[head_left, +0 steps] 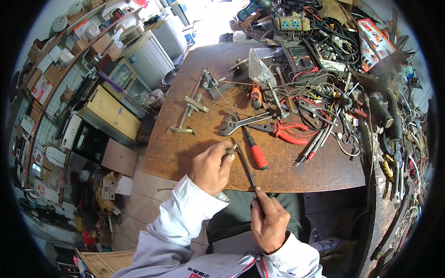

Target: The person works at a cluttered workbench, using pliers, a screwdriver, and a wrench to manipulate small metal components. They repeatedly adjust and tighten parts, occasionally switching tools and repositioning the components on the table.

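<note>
Via L hand (211,167) I'm pinching small brassy metal piece (232,149), prob. steadying it; via R hand (270,222), gripping slim dark metal rod (245,166).

The left hand (210,169) hides most of a small brass-coloured piece (233,148), whose full shape is too small to tell. The right hand (271,223) covers the near end of a slim dark tool (246,167); whether its far end touches the piece is unclear. The 2 white sleeves (163,216) run out past the lower edge. The tabletop (185,162) hides part of the dark trousers (248,211). A blue drill (249,10) is cut off by the top edge. Tangled cables (320,76) hide 1 another's ends.
</note>
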Motion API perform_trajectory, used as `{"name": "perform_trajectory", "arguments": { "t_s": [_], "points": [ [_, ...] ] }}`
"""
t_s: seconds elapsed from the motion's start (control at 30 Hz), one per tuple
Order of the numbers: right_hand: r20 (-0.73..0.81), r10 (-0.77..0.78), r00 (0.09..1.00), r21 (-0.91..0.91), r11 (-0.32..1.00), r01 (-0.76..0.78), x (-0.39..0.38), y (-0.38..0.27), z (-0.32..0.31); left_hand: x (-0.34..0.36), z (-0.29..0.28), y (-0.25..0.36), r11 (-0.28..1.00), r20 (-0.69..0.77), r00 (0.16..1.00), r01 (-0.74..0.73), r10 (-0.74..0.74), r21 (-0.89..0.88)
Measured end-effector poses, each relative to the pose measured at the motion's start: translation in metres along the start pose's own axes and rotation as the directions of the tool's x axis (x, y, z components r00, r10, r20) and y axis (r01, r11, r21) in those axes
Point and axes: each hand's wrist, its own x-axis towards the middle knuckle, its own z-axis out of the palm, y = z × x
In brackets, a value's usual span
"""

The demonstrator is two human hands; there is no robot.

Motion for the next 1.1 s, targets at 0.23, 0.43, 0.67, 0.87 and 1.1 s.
{"name": "perform_trajectory", "arguments": {
  "t_s": [0.23, 0.43, 0.67, 0.87, 1.1],
  "points": [
    [0.055, 0.089, 0.995, 0.278, 0.955, -0.101, -0.002, 0.018, -0.029, 0.002, 0.001, -0.001, 1.0, 0.016, 1.0, -0.009, 0.009, 0.008],
    [0.163, 0.103, 0.981, 0.256, 0.956, -0.143, 0.01, 0.028, -0.044, 0.003, -0.001, -0.001, 1.0, 0.026, 1.0, 0.013, -0.012, -0.024],
    [0.207, 0.07, 0.976, 0.291, 0.948, -0.13, 0.014, 0.041, -0.052, 0.002, -0.001, -0.001, 0.999, 0.044, 0.999, 0.017, -0.015, -0.032],
    [0.2, 0.022, 0.98, 0.204, 0.977, -0.064, 0.013, 0.039, -0.055, 0.005, -0.003, 0.001, 0.999, 0.088, 0.996, -0.003, 0.008, -0.048],
    [0.202, 0.02, 0.979, 0.269, 0.96, -0.075, 0.014, 0.04, -0.055, 0.008, -0.002, -0.001, 0.995, 0.178, 0.981, 0.082, -0.072, -0.049]
  ]
}}
